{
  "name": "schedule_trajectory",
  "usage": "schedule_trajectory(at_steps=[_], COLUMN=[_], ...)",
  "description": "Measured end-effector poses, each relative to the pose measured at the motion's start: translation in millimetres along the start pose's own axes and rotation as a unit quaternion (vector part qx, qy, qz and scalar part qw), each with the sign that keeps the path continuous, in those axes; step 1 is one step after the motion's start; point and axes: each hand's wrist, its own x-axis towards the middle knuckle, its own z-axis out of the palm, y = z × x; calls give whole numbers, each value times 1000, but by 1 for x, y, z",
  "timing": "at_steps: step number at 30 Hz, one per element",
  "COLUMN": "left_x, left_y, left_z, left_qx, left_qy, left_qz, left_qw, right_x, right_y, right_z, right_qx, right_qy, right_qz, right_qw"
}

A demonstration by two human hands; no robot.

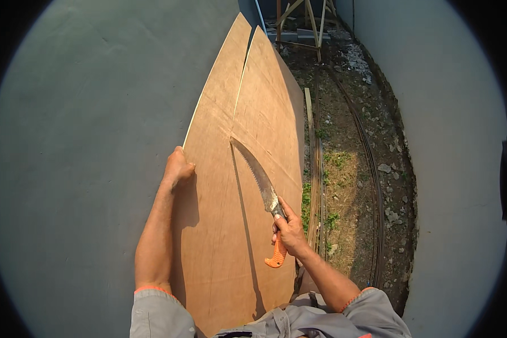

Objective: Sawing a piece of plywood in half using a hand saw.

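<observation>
A large sheet of plywood (214, 225) stretches away in front of me, with a long cut running from its far edge toward the middle. My left hand (178, 167) grips the sheet's left edge, the thumb lying on the top face and the other fingers hidden beneath. In my right hand (290, 230) is a curved pruning saw (258, 174) with an orange and black handle, the fingers wrapped round it. The tip of its toothed blade meets the plywood at the near end of the cut. The saw casts a long thin shadow down the board.
A grey wall (84, 141) runs along the left, close to the plywood. Another pale wall (450, 169) bounds the right. Between them lies a dirt strip (343, 197) with long thin rods (372, 169), a wood batten (308, 112), stones and weeds. A wooden frame (307, 22) stands at the far end.
</observation>
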Motion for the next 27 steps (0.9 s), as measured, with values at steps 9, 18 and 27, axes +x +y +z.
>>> schedule_trajectory(at_steps=[9, 18, 27], left_x=[16, 9, -5], left_y=[1, 0, 2], left_z=[5, 0, -7], left_qx=[25, -19, -12], left_qy=[2, -8, 0], left_qz=[25, 33, 17], left_qw=[999, 999, 1000], right_x=[78, 81, 8], right_y=[14, 34, 68], right_z=[60, 74, 89], right_qx=[-63, -55, -49], right_qy=[30, 73, 96], right_qz=[-38, -83, -99], right_qw=[997, 992, 989])
